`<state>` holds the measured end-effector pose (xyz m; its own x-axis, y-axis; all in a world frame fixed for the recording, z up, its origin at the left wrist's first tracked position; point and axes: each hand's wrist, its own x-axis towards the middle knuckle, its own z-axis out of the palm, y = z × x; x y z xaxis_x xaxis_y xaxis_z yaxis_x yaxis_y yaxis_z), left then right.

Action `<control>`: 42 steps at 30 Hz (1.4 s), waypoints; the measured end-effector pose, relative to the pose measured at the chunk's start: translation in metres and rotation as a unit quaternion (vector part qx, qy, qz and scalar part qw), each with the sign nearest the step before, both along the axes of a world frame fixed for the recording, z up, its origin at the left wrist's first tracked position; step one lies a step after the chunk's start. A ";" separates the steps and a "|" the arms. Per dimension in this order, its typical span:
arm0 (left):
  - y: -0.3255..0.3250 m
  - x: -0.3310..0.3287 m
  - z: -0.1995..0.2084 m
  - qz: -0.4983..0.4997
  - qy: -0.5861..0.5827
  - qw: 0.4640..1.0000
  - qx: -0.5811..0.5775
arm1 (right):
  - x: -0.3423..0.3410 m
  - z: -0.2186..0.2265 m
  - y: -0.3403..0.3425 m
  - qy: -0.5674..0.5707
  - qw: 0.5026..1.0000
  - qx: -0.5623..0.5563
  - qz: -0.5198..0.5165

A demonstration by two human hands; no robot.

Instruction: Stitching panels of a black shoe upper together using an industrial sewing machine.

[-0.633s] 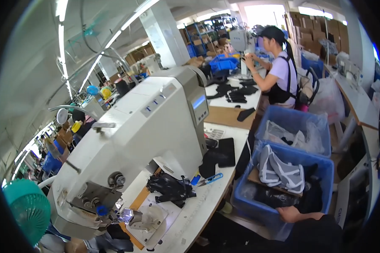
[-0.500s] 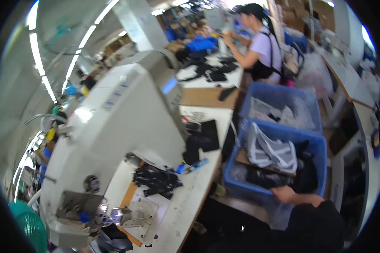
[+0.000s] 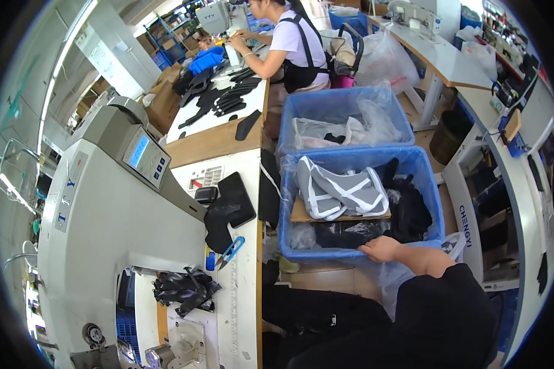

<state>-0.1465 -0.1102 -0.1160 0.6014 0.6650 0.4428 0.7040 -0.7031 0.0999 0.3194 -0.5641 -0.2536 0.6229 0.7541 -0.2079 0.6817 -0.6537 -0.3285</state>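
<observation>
My right hand [image 3: 380,248] has its fingers hooked over the near rim of a blue plastic bin [image 3: 437,200], on the floor to the right of the sewing table. My left hand is out of the picture. Inside the bin, grey fabric pieces with white edging [image 3: 346,192] lie on a sheet of brown cardboard [image 3: 301,213]. Black cloth pieces [image 3: 412,212] fill the bin's right side. Dark material in clear plastic [image 3: 345,234] shows between the cardboard and the near rim.
On my left stands a large sewing machine [image 3: 104,209], with black scraps [image 3: 184,290], blue snips [image 3: 231,252] and a dark phone [image 3: 237,194] on its white table. A second blue bin [image 3: 406,117] sits behind the first. Beyond, a co-worker [image 3: 295,43] works at another machine.
The view has swung right and downward, so the bins sit nearer the middle and the sewing machine further left. My right hand stays on the bin's rim.
</observation>
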 end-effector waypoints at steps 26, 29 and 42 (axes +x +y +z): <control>-0.001 0.016 0.033 0.018 0.032 0.996 -0.078 | -0.005 -0.014 0.001 -0.034 0.999 0.001 -0.028; -0.008 0.017 0.035 0.006 0.047 0.993 -0.107 | -0.001 0.007 0.011 -0.007 1.000 0.004 -0.016; 0.028 0.064 0.021 -0.096 0.038 0.994 0.020 | 0.006 -0.008 -0.006 -0.067 0.994 0.092 0.005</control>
<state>-0.0824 -0.0820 -0.0949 0.7483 0.5178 0.4146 0.5612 -0.8274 0.0203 0.3249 -0.5699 -0.2612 0.6285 0.7776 0.0181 0.7333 -0.5846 -0.3472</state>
